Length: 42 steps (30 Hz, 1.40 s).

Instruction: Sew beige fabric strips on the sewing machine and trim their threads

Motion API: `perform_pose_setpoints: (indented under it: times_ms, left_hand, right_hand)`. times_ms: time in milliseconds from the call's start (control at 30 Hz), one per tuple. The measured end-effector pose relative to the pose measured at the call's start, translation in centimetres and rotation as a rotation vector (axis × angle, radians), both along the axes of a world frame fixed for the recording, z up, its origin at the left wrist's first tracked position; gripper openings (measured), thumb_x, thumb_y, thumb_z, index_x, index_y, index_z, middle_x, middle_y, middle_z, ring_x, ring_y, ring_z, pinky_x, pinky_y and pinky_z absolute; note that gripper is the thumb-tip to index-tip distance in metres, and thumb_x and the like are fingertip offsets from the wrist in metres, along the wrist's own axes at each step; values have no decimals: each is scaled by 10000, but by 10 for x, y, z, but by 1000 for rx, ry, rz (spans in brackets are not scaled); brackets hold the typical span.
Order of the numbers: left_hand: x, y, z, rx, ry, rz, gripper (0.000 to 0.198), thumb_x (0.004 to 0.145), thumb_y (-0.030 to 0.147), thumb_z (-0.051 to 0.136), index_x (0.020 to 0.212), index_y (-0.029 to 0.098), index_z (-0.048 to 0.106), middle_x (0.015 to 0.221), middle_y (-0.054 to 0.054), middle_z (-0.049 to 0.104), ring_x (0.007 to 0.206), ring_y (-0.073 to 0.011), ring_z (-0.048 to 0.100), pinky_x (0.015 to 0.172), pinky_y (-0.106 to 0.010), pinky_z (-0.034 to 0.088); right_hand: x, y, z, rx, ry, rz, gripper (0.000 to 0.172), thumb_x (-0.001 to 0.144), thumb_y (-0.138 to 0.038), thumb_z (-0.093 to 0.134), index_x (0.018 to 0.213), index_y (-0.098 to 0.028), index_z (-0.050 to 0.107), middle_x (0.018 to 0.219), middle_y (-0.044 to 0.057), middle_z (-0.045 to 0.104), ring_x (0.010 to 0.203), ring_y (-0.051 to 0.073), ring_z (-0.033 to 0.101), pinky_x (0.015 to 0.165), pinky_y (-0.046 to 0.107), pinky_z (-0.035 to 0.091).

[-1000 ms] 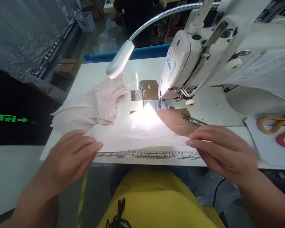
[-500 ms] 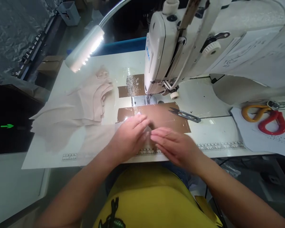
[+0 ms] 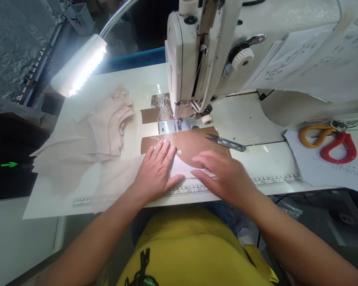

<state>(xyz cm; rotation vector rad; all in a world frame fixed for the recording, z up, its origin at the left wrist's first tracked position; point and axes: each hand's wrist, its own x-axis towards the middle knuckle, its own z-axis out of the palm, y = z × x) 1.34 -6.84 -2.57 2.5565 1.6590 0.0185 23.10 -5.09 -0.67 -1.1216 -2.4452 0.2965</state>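
Note:
My left hand lies flat, fingers spread, on thin pale fabric along the table's front edge. From under it a white piece with a curved edge reaches right; cloth or paper, I cannot tell. My right hand is slightly blurred at the right end of this piece, thumb apart from the bent fingers, with no grip visible. Just beyond both hands are a brown sheet and small thread snips. The sewing machine's needle area stands behind that sheet.
A layered heap of pale fabric rests on the left. A lit lamp hangs over the table's far left. To the right, scissors with orange and red handles lie on paper. A printed ruler runs along the front edge.
My hands, close together before, are now apart. The left has flattened with its fingers spread, and the right has moved rightward and opened. More of the white piece shows between them. The view has shifted.

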Motion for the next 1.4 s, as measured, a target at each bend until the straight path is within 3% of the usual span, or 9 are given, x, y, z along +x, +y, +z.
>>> perform_pose_setpoints:
  times_ms: [167, 333, 500, 667, 933, 1067, 1233, 1333, 1400]
  left_hand:
    - [-1, -1, -2, 5, -5, -6, 792, 884, 660, 258, 1433, 91, 305, 1533, -150, 223, 1423, -309, 164, 1138, -485, 173]
    - [-3, 0, -2, 16, -39, -13, 774, 890, 647, 261, 1427, 92, 320, 1533, -151, 225, 1422, -311, 163, 1133, -484, 177]
    - [-3, 0, -3, 16, -45, -13, 784, 888, 648, 269, 1426, 79, 319, 1526, -162, 238, 1418, -321, 174, 1130, -493, 174]
    - [-2, -1, -2, 14, -40, -7, 776, 890, 645, 271, 1428, 88, 321, 1526, -157, 241, 1418, -318, 178, 1135, -489, 171]
    - [-3, -2, -2, 9, -53, -6, 763, 893, 636, 273, 1429, 95, 319, 1530, -146, 235, 1423, -310, 164, 1138, -489, 177]
    - [-3, -1, 0, 9, -87, -3, 744, 894, 622, 302, 1419, 95, 333, 1522, -154, 257, 1418, -318, 176, 1136, -501, 181]
    - [-10, -9, 14, 3, -189, -57, 697, 898, 589, 349, 1433, 143, 311, 1539, -152, 205, 1427, -336, 131, 1120, -529, 212]
    - [-26, -31, 18, 53, -196, -58, 686, 890, 562, 404, 1423, 138, 328, 1541, -158, 193, 1429, -345, 111, 1125, -540, 196]
    - [-42, -52, 15, 64, -177, -27, 685, 880, 542, 444, 1422, 140, 329, 1528, -164, 231, 1422, -346, 149, 1124, -544, 206]
  right_hand:
    - [-16, 13, -12, -91, -220, -79, 264, 925, -219, 417, 757, -161, 613, 768, 65, 634, 674, 171, 579, 609, 279, 398]
    - [-1, 14, -7, -132, -155, -267, 241, 922, -227, 411, 766, -184, 589, 812, 47, 648, 753, 179, 591, 594, 272, 386]
    - [-16, 9, -5, -135, -222, -75, 191, 922, -259, 441, 855, -189, 607, 864, 52, 647, 769, 189, 593, 632, 289, 394]
    - [-20, 12, -5, -164, -306, -181, 241, 922, -219, 400, 782, -187, 593, 799, 56, 628, 687, 188, 581, 560, 289, 352]
    - [17, 15, -6, -60, -262, -420, 210, 905, -236, 406, 808, -178, 582, 816, 75, 645, 692, 209, 580, 539, 294, 368]
    - [55, 16, -5, 131, -314, -495, 231, 904, -258, 400, 819, -177, 598, 796, 84, 640, 713, 233, 596, 549, 315, 386]
    - [64, 10, -10, 224, -230, -180, 400, 908, -376, 465, 1200, -109, 527, 1151, 171, 614, 1062, 310, 563, 838, 414, 460]
    - [47, 0, -21, 204, -188, 113, 358, 911, -357, 490, 1193, -141, 537, 1152, 137, 628, 1058, 276, 578, 859, 397, 472]
    - [35, -5, -27, 249, -121, 140, 190, 914, -270, 483, 1027, -166, 595, 1001, 107, 670, 916, 247, 625, 782, 369, 495]
